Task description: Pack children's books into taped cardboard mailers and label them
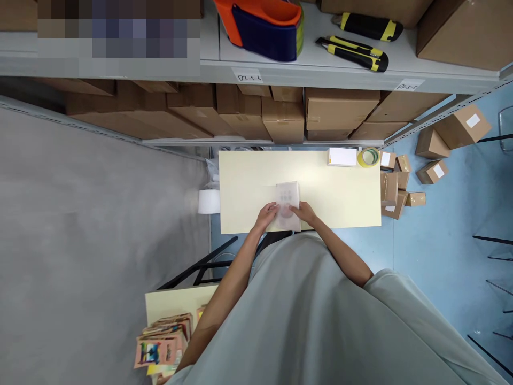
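While both hands grip the translucent pouch (287,206) at its near end on the cream table (248,182), left hand (266,216) and right hand (305,213) pinch opposite corners — fingers curled, exact pinch too small to tell. Best to keep it flat and square (tape roll (368,156) sits far right) — press evenly.

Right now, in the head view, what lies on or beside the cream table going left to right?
White paper roll → left hand → translucent pouch → right hand → white box → tape roll → small cardboard boxes at the table's right edge.
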The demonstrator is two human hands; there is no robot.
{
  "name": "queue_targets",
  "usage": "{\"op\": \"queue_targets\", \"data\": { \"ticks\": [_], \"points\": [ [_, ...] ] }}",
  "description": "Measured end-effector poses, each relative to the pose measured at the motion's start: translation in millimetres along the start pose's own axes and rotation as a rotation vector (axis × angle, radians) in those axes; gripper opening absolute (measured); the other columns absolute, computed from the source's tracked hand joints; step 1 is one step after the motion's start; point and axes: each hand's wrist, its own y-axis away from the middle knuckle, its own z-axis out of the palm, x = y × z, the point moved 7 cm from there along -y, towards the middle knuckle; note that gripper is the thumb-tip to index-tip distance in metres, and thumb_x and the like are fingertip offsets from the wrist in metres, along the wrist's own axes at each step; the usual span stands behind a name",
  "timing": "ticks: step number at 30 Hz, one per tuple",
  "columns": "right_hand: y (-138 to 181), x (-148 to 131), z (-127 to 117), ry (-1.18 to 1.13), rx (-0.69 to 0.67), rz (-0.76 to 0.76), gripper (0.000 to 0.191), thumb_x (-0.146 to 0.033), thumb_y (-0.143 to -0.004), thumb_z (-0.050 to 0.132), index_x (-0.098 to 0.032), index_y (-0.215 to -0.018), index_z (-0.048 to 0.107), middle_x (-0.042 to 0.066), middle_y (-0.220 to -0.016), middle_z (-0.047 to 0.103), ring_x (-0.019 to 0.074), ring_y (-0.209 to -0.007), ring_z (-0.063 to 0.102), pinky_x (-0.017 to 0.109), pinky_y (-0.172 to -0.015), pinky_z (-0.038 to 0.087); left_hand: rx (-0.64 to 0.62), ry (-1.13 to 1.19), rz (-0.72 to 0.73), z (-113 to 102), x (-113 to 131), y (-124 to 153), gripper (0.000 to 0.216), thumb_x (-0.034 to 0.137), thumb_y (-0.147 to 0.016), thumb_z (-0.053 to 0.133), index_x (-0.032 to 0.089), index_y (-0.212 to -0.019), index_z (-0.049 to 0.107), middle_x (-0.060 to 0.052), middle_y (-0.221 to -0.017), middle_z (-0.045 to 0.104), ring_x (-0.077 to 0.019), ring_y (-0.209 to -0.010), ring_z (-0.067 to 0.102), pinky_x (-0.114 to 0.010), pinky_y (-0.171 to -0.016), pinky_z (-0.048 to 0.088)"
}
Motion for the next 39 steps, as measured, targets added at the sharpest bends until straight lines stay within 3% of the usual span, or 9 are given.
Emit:
{"op": "queue_targets", "data": {
  "ticks": [6,15,18,21,25,28,31,35,39],
  "points": [
    [30,1,-52,-0.236,-0.126,-0.01,0.039,-0.051,-0.088,0.081,-0.016,-0.105,0.082,0.011,-0.107,0.084,0.0279,-0.099,0.078,0.036,-0.084,0.064,-0.104,0.059,0.092,25,30,23,0.068,0.065,-0.076,0.083,0.019,-0.124,0.073,-0.008,-0.111,0.076,-0.0225,-0.101,0.073,-0.04,-0.098,0.061],
    [73,46,-178,-0.198,0.001,0.116,0.045,-0.05,-0.082,0.087,-0.013,-0.106,0.082,0.011,-0.098,0.084,0.0221,-0.081,0.076,0.025,-0.063,0.057,-0.438,-0.201,0.154,150,64,45,0.073,0.06,-0.084,0.08,0.019,-0.143,0.066,-0.014,-0.135,0.074,-0.0274,-0.117,0.074,-0.038,-0.104,0.058],
    [73,53,-190,-0.031,0.076,0.139,0.033,-0.041,-0.09,0.079,-0.012,-0.106,0.082,0.011,-0.1,0.084,0.0232,-0.083,0.077,0.028,-0.068,0.058,-0.465,-0.327,0.203,181,65,43,0.066,0.05,-0.086,0.08,0.018,-0.142,0.067,-0.016,-0.139,0.073,-0.0289,-0.119,0.073,-0.039,-0.103,0.058],
    [70,51,-179,0.182,0.156,0.133,0.022,-0.032,-0.095,0.072,-0.013,-0.1,0.081,0.014,-0.103,0.083,0.0284,-0.096,0.078,0.031,-0.079,0.059,-0.447,-0.371,0.245,194,64,43,0.054,0.042,-0.084,0.081,0.016,-0.13,0.073,-0.017,-0.135,0.074,-0.0321,-0.122,0.071,-0.042,-0.107,0.057],
    [77,36,-148,0.321,0.246,0.064,0.025,-0.039,-0.101,0.067,-0.018,-0.104,0.08,0.015,-0.108,0.082,0.0307,-0.106,0.077,0.033,-0.086,0.058,-0.397,-0.356,0.302,186,64,55,0.048,0.043,-0.092,0.071,0.016,-0.131,0.071,-0.018,-0.142,0.069,-0.0306,-0.123,0.07,-0.044,-0.109,0.054],
    [85,23,-125,0.171,0.188,-0.035,0.045,-0.056,-0.109,0.049,-0.023,-0.119,0.077,0.01,-0.117,0.081,0.0244,-0.098,0.079,0.03,-0.081,0.06,-0.362,-0.232,0.358,167,67,64,0.042,0.048,-0.1,0.059,0.02,-0.13,0.07,-0.013,-0.136,0.073,-0.0252,-0.115,0.073,-0.039,-0.103,0.057],
    [85,22,-117,0.019,0.126,-0.033,0.057,-0.064,-0.11,0.038,-0.024,-0.128,0.075,0.009,-0.127,0.078,0.021,-0.092,0.08,0.029,-0.076,0.062,-0.274,-0.159,0.354,137,61,60,0.041,0.052,-0.1,0.058,0.02,-0.122,0.07,-0.01,-0.123,0.076,-0.0236,-0.106,0.073,-0.035,-0.093,0.058],
    [66,38,-121,0.175,0.106,0.059,0.039,-0.05,-0.109,0.052,-0.024,-0.126,0.075,0.008,-0.127,0.079,0.0222,-0.096,0.08,0.033,-0.09,0.061,-0.116,-0.316,0.285,96,41,37,0.034,0.049,-0.097,0.06,0.02,-0.111,0.071,-0.007,-0.102,0.076,-0.0224,-0.092,0.07,-0.033,-0.084,0.056],
    [41,52,-114,0.244,0.084,0.131,0.033,-0.041,-0.107,0.057,-0.022,-0.127,0.074,0.01,-0.122,0.08,0.0234,-0.102,0.079,0.035,-0.095,0.06,-0.057,-0.372,0.25,75,24,15,0.03,0.041,-0.09,0.068,0.019,-0.11,0.072,-0.007,-0.095,0.076,-0.0235,-0.09,0.069,-0.033,-0.082,0.054]
  ]
}}
